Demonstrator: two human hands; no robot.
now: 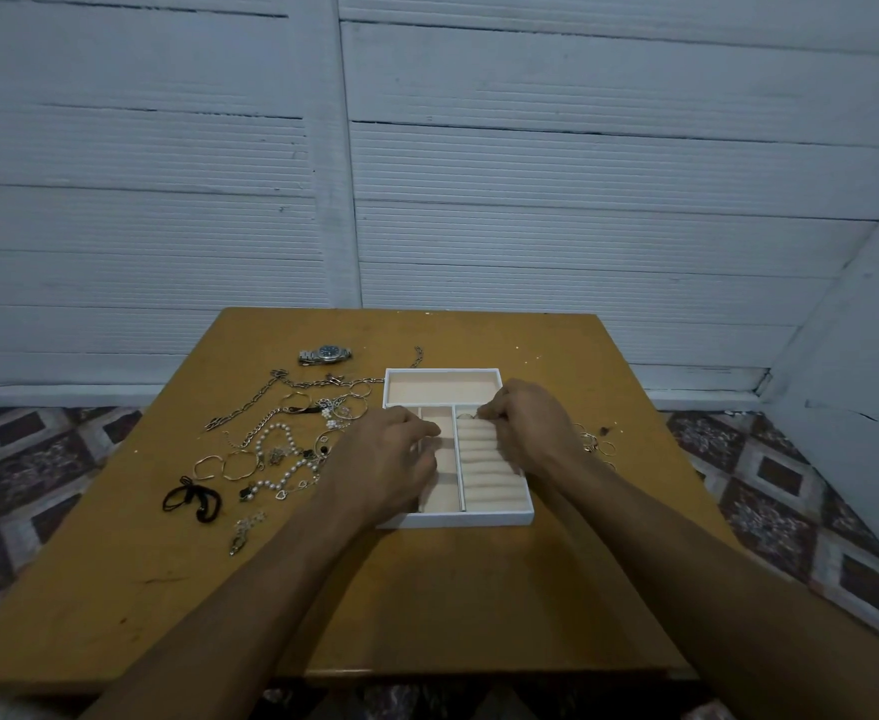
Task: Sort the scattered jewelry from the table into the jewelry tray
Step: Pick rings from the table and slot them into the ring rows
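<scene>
Wooden table (427, 589) with the white jewelry tray (458, 519) dead centre, chains and pearls (292, 439) heaped at its 9 o'clock, watch (324, 354) at 11, loose rings (596, 444) at 3, left hand (385, 459) curled over its left side, right hand (528, 428) bunched on the ring rolls (489, 475), can't tell if either holds anything.

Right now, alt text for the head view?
Over a white jewelry tray on a wooden table, the right hand reaches the top of the ring rolls while the left hand rests on the left compartments. A watch, chains, pearl strands and bangles lie scattered left of the tray; a few rings lie to its right.
</scene>
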